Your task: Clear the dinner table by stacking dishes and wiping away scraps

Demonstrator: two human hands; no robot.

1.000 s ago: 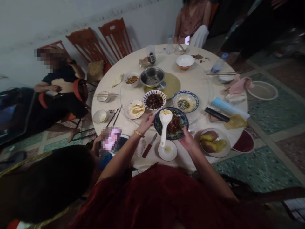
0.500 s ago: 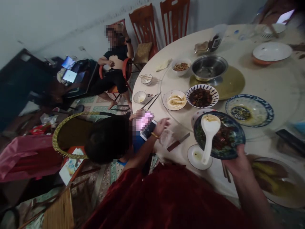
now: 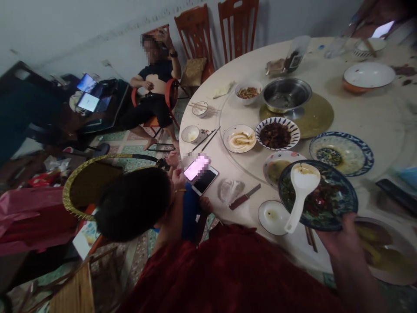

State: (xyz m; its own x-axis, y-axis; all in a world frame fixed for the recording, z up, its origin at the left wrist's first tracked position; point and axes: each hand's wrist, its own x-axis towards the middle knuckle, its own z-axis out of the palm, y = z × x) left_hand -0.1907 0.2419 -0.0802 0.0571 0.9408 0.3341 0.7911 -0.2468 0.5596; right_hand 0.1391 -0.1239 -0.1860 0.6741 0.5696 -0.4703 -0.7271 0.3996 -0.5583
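My right hand (image 3: 342, 239) grips the near right rim of a dark patterned bowl (image 3: 350, 204) of greens and dark meat, held above the table. Across the bowl lies a white serving spoon (image 3: 304, 182), its handle sticking out over the near rim. My left hand (image 3: 178, 177), with a band at the wrist, is beside a seated person's head (image 3: 135, 204). Its fingers look curled; anything inside them is hidden. A lit phone (image 3: 197, 167) and a white phone (image 3: 205, 180) are just right of it, near the table edge.
Under and beside the held bowl are a flowered bowl (image 3: 272, 169), a small plate (image 3: 272, 217) and a large plate (image 3: 387, 248). A knife (image 3: 244, 198) lies by a crumpled plastic bag (image 3: 230, 190). Farther back stand a steel basin (image 3: 286, 89) and several dishes. Another person (image 3: 156, 82) sits beyond.
The bowl and spoon have moved right and slightly nearer with my right hand, exposing the flowered bowl. My left hand has moved left, away from the phones, toward the seated person's head.
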